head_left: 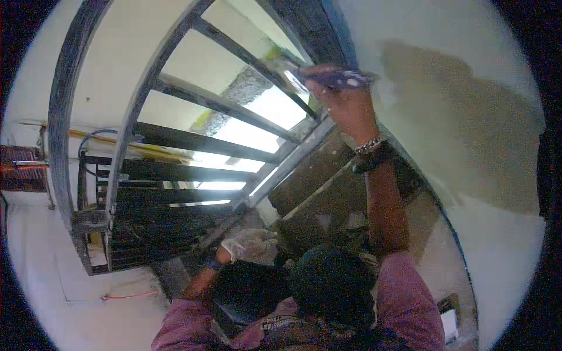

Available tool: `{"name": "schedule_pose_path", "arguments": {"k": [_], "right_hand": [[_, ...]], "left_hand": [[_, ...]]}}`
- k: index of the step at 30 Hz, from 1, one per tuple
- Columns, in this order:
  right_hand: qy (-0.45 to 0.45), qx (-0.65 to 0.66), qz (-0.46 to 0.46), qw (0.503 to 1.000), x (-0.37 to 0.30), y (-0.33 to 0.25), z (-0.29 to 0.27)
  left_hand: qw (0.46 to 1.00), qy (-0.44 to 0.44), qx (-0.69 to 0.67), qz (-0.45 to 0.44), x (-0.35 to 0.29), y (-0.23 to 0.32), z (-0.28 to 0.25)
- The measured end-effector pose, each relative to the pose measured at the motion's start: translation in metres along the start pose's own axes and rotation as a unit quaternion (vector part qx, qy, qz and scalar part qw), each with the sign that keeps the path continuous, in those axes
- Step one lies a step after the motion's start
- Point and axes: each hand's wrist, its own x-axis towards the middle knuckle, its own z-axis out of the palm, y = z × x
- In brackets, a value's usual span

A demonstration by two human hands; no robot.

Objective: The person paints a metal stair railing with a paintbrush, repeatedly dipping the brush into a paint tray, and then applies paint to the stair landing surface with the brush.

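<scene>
My right hand (345, 105) is raised at the upper middle, its fingers closed around the dark purple handle of a paintbrush (345, 79). The brush has a shiny metal band and is smeared by motion, so its tip is hard to make out. It is up against a dark grey frame with slats (219, 102), near where the slats meet the long side rail. Low in the middle, my left hand (224, 254) is closed on a whitish crumpled rag (253, 245), which hides most of the fingers. The rag is close to the frame's lower rail.
Bright light comes through between the slats. A pale wall (497, 245) with a large tan patch (451, 117) rises on the right. Brown boards (316, 175) lie behind the rail. Yellowish pipes or strips (140, 149) and blue cable (96, 133) run at left.
</scene>
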Motion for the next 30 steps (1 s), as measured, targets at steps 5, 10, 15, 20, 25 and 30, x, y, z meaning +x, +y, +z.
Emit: {"name": "schedule_pose_path", "arguments": {"k": [5,10,15,20,25,30], "right_hand": [[0.007,-0.033,0.047,0.998,0.006,0.011,-0.002],[0.076,0.12,-0.062,0.988,0.045,-0.029,0.004],[0.016,0.16,0.018,0.987,0.035,-0.007,-0.004],[-0.025,-0.038,0.118,0.992,-0.015,0.053,-0.004],[-0.025,-0.031,0.17,0.985,-0.035,0.078,0.003],[-0.062,-0.105,0.195,0.973,-0.052,0.093,-0.006]], "left_hand": [[0.928,0.008,0.372,-0.017,0.015,0.018,-0.002],[0.984,-0.021,-0.172,-0.043,0.006,0.021,0.002],[0.996,0.025,0.013,-0.088,0.011,0.008,0.003],[0.992,0.031,0.047,-0.113,0.015,0.002,0.007],[0.98,0.032,0.168,-0.098,0.018,0.006,0.003],[0.993,0.031,-0.09,-0.069,0.022,0.011,0.003]]}}
